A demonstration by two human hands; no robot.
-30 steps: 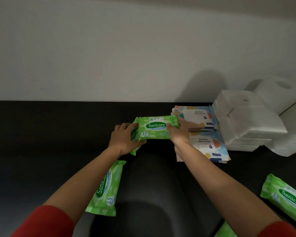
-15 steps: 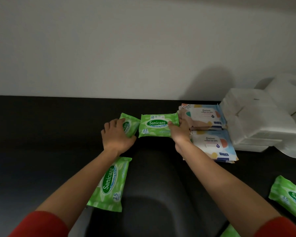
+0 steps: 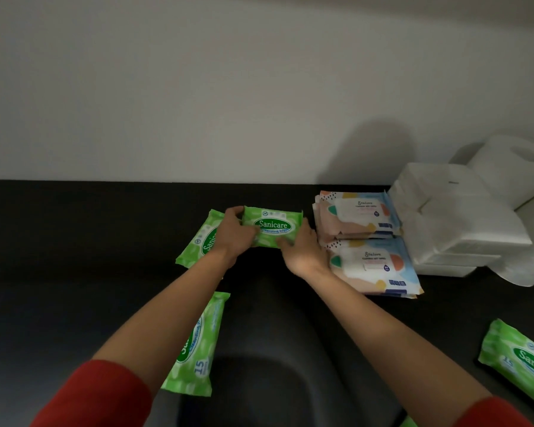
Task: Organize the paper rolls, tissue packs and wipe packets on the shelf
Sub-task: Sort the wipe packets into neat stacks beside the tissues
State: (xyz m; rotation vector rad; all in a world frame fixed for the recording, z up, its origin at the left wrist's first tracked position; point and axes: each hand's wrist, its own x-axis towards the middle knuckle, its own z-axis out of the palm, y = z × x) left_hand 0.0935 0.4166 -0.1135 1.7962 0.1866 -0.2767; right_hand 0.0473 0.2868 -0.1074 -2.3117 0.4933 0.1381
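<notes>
A green Sanicare wipe packet (image 3: pixel 273 227) lies near the back of the dark shelf (image 3: pixel 74 241). My left hand (image 3: pixel 235 234) grips its left end and my right hand (image 3: pixel 302 251) holds its right front corner. A second green packet (image 3: pixel 199 240) lies tilted just to the left, partly hidden by my left hand. A third green packet (image 3: pixel 198 343) lies under my left forearm. A fourth green packet (image 3: pixel 521 362) lies at the right front.
Two stacks of pastel wipe packs (image 3: pixel 359 215) (image 3: pixel 373 266) sit right of my hands. White tissue packs (image 3: pixel 463 223) and a paper roll (image 3: pixel 512 161) stand in the back right corner. A white wall (image 3: pixel 198 103) closes the shelf's rear.
My left hand has let go of the tilted green packet and moved right onto the left end of the middle packet. My right hand stays at that packet's right end.
</notes>
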